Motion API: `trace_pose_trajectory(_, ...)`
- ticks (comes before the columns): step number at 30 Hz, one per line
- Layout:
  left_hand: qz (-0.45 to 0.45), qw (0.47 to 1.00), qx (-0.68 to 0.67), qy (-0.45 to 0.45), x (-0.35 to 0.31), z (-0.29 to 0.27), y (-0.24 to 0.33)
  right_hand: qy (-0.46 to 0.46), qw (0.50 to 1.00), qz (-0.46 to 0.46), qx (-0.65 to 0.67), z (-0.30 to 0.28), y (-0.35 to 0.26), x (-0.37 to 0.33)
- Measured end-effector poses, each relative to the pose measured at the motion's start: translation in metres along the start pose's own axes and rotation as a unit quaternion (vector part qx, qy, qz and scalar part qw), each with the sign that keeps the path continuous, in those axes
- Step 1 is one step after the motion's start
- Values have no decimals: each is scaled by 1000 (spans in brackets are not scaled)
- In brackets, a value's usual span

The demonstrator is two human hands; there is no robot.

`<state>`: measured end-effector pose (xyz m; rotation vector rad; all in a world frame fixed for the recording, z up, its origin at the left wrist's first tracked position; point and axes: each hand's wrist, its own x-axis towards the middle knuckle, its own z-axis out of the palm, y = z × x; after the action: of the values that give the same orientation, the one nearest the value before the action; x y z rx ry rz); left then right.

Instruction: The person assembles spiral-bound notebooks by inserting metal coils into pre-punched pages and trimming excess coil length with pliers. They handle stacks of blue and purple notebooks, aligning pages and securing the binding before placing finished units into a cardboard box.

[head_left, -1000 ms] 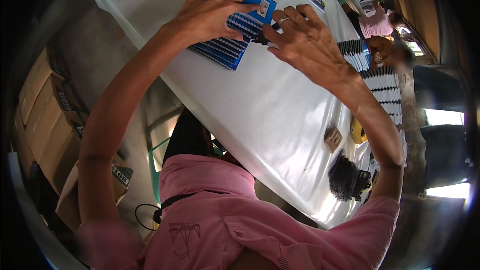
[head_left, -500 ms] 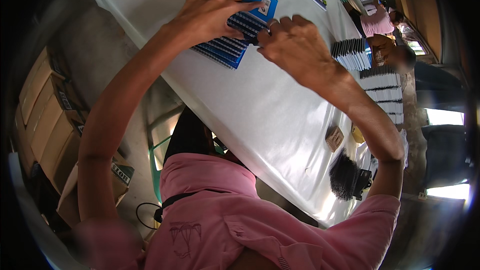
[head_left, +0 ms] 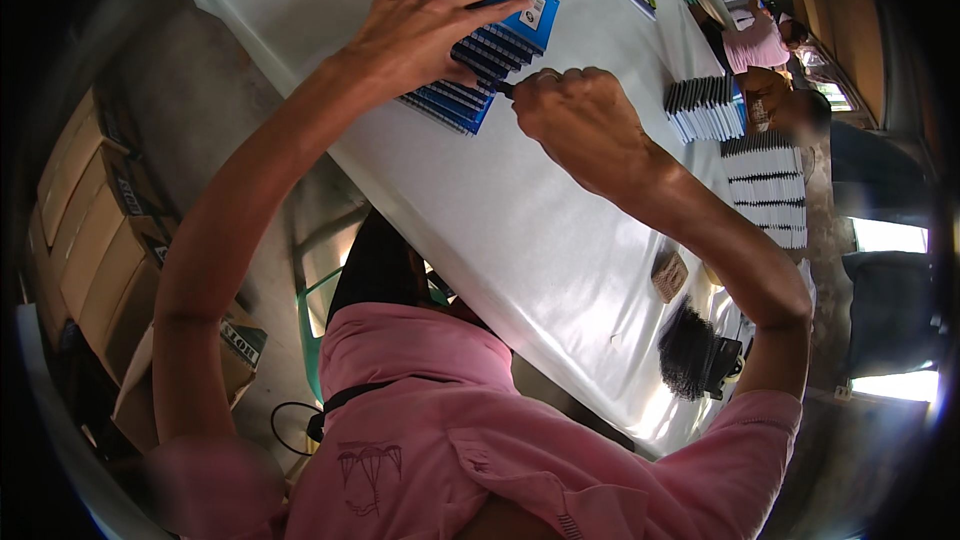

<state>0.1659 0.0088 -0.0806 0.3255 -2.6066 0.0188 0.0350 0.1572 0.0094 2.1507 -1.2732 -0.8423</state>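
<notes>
A fanned stack of blue spiral-bound notebooks [head_left: 538,25] lies at the far side of the table, its coil edges stepped toward me. My left hand [head_left: 425,25] rests spread over the stack, with its fingers on the top cover and its thumb by the lower coils. Closed in a fist, my right hand [head_left: 580,120] grips a small dark tool [head_left: 504,89] whose tip meets the coil ends on the stack's right edge. Most of that tool is hidden inside the fist, so its kind does not show.
White sheeting covers the table [head_left: 450,210]. Stacked notebooks [head_left: 705,108] line its right side, near another person. A woven brown block [head_left: 668,277] and a bundle of black wire-like strands [head_left: 687,352] sit closer to me. Cardboard boxes [head_left: 90,230] stand at left on the floor.
My right hand has drawn slightly toward me with the dark tool, uncovering more of the coil edges. My left hand stays spread on the stack, almost unmoved.
</notes>
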Motion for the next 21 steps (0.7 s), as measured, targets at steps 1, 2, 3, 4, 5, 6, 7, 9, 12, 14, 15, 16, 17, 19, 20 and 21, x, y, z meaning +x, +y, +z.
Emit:
trace_pose_trajectory(1, 1, 1000, 2, -3, -1, -1, 0, -40, 999, 5, 6, -6, -1, 2)
trace_pose_trajectory(2, -6, 1000, -5, -16, -2, -3, 1, -32, 999, 35, -12, -8, 1, 2)
trace_pose_trajectory(3, -15, 999, -14, -30, -2, -14, 7, 46, 999, 11, -8, -2, 7, -1)
trace_pose_trajectory(4, -24, 999, -21, -42, -3, -21, 10, 124, 992, -13, -6, 5, 16, -5)
trace_pose_trajectory(5, -26, 999, -27, -36, -4, -20, 10, 202, 979, -37, -3, 12, 22, -8)
trace_pose_trajectory(6, -25, 999, -32, -30, -6, -19, 10, 193, 980, -36, 20, 17, 21, -10)
trace_pose_trajectory(7, -23, 999, -38, -23, -7, -18, 10, 198, 978, -59, 34, 22, 22, -7)
trace_pose_trajectory(9, -20, 999, -36, -7, -7, -12, 8, 207, 971, -106, 63, 29, 25, 1)
trace_pose_trajectory(12, -12, 1000, -25, -9, -6, -10, 10, 180, 979, -87, 39, 26, 16, -5)
trace_pose_trajectory(14, -10, 1000, -17, -12, -6, -8, 8, 17, 1000, 9, 21, 9, -11, 0)
trace_pose_trajectory(15, -6, 1000, -18, -5, -5, -5, 7, -67, 996, 59, 9, 1, -19, 1)
trace_pose_trajectory(16, -2, 1000, -18, 2, -4, -3, 7, 6, 995, 23, 92, 2, -15, 2)
trace_pose_trajectory(17, -1, 1000, -25, 8, -4, -1, 5, 17, 997, 28, 73, 3, -11, 2)
trace_pose_trajectory(19, -4, 999, -41, 19, -8, 3, 3, 36, 998, 30, 35, 8, -3, 3)
trace_pose_trajectory(20, 9, 997, -36, 61, -11, 6, 3, 73, 997, 17, 33, 12, 4, -1)
trace_pose_trajectory(21, 23, 994, -29, 104, -15, 8, 6, 115, 993, -1, 31, 17, 9, -5)
